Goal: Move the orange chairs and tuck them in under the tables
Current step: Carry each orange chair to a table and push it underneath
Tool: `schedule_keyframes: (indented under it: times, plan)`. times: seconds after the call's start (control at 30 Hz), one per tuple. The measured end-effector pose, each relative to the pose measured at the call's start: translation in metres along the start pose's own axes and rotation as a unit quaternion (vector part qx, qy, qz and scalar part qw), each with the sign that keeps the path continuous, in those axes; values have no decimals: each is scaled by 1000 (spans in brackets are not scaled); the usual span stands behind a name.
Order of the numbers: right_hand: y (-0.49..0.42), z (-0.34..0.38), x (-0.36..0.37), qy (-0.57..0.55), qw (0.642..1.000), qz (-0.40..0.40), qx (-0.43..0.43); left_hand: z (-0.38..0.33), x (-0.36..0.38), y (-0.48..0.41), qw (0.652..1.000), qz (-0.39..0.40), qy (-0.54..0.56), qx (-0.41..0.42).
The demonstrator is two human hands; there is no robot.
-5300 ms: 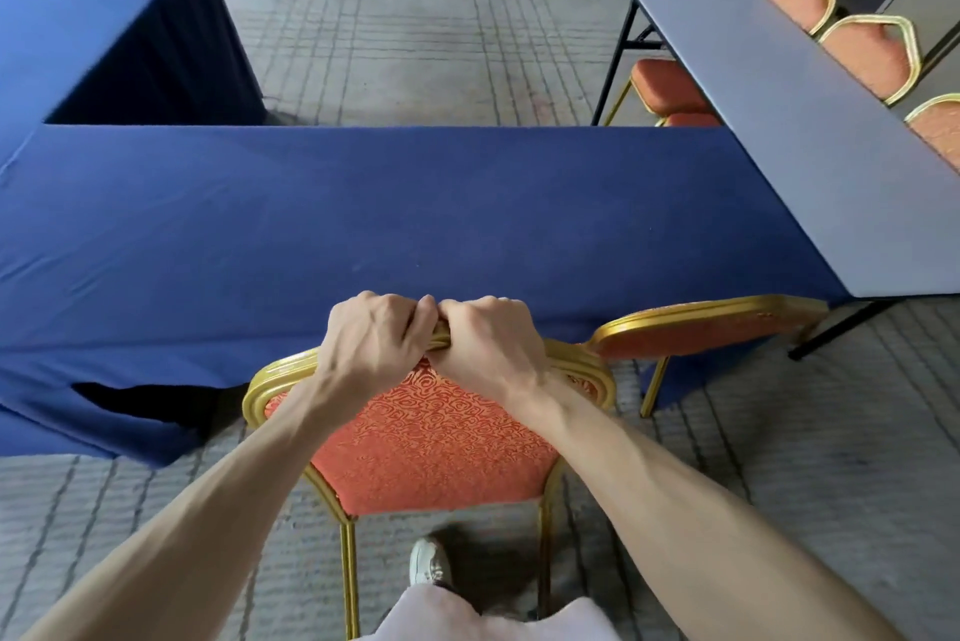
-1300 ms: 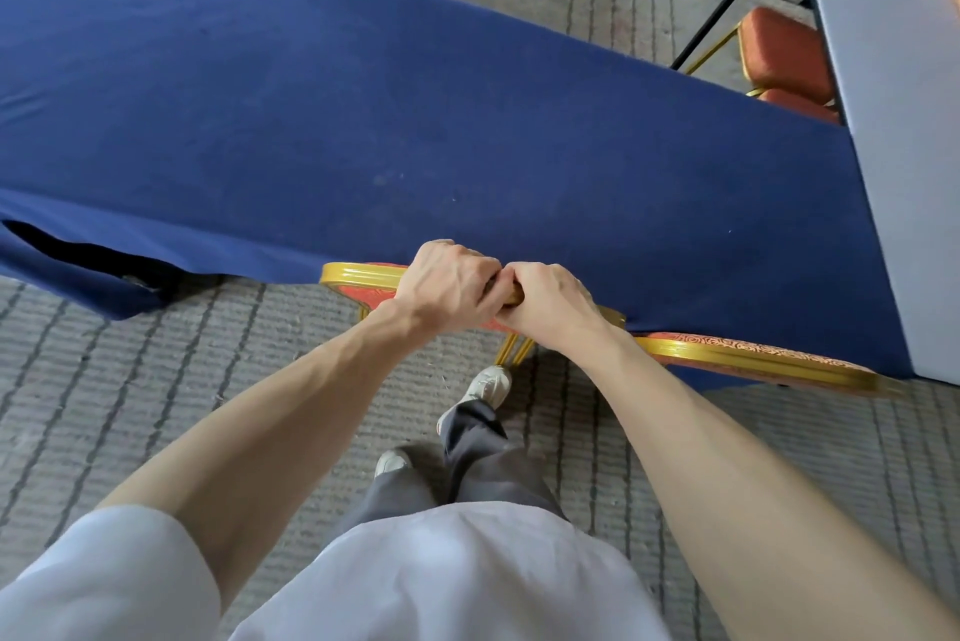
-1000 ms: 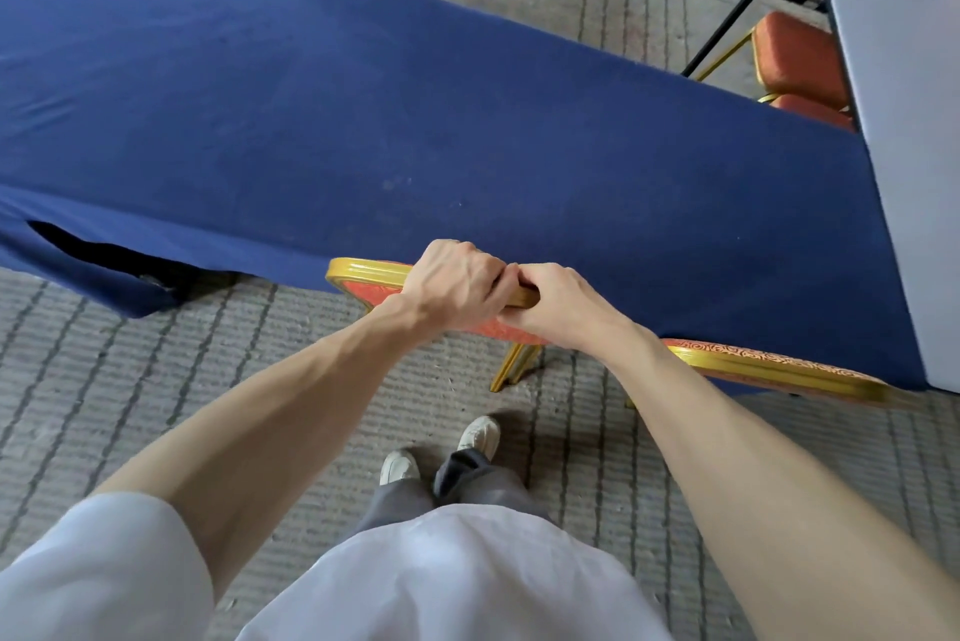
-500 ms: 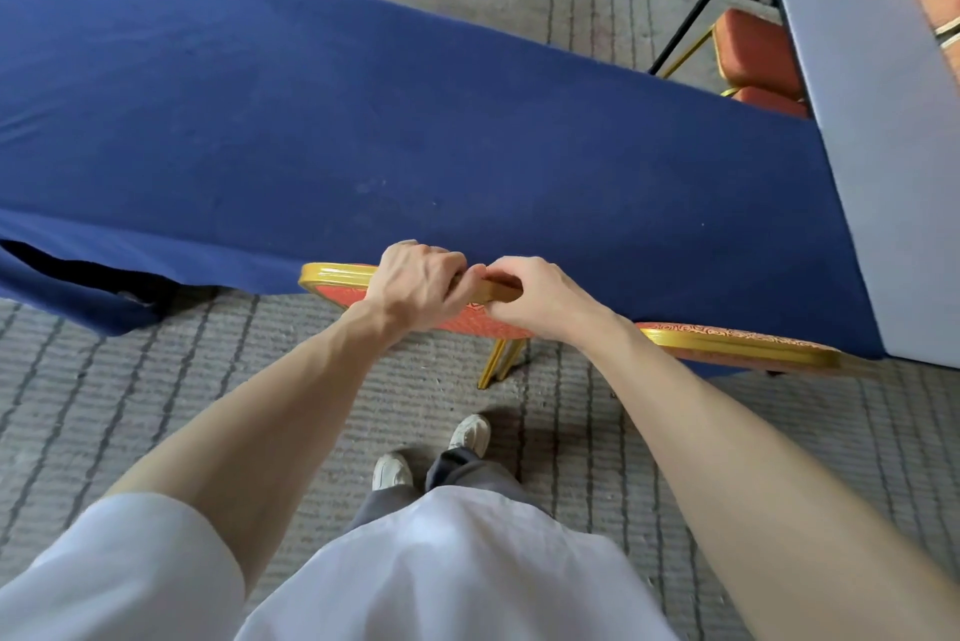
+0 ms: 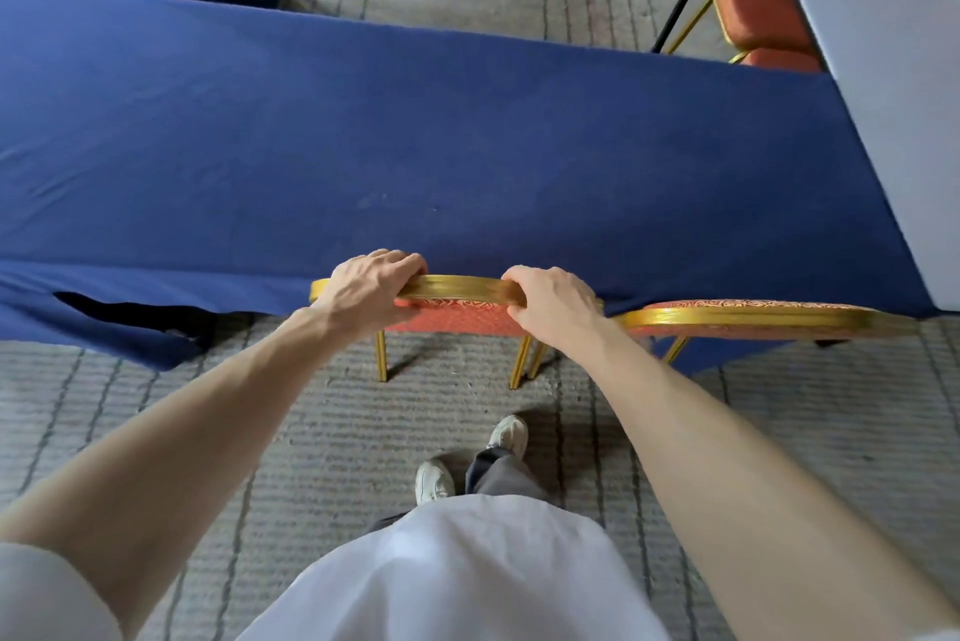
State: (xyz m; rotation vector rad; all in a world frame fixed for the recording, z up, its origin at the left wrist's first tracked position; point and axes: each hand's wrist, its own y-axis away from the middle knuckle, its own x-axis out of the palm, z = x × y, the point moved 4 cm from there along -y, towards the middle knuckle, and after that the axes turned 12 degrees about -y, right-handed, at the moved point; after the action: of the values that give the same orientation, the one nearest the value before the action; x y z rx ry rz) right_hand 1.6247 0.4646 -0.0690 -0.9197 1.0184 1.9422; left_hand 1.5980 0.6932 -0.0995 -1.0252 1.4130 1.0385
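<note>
Curling my fingers (image 5: 400,260) over the far side of the top rail, I grip the orange fabric chair with a gold metal frame (image 5: 460,321) by its backrest. My left hand (image 5: 371,292) wraps the rail near its left end and my right hand (image 5: 553,308) near its right end, thumb tucked under on the near side, with bare rail between them. I judge that this wide hold keeps the chair square to the table. The backrest sits against the near edge of the long table draped in dark blue cloth (image 5: 415,147). The seat is hidden beneath the cloth, and only the gold near legs show on the grey ribbed carpet (image 5: 311,432). It looks fully tucked, so letting go seems the next step. Just to the right a second orange and gold chair (image 5: 748,315) stands at the same edge, its rail close beside mine, which leaves no room to shift sideways. Farther right, under a bare grey tabletop (image 5: 883,69), more orange seats (image 5: 758,11) show.
</note>
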Motion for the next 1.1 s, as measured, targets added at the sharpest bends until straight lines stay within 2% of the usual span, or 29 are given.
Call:
schedule_keyframes:
  times: [0.13,0.37,0.6,0.73,0.87,1.1]
  plan:
    - [2,-2,-2,51,998,-16,-34,-2,2,-9,998,35,-46,2]
    - [-6,-10,-17,81,997,-16,-1,-5,8,-29,999,22,-36,23]
    - [-4,-9,-14,48,999,11,22,-4,7,-26,999,20,-29,16]
    - [9,-19,-17,-15,996,65,54,-8,3,-22,998,65,-17,-3]
    - [17,-25,-32,-36,996,54,65,-14,-8,-20,994,106,22,-13]
    - [31,-32,-47,-26,997,57,49,-60,-36,-25,995,30,92,-7]
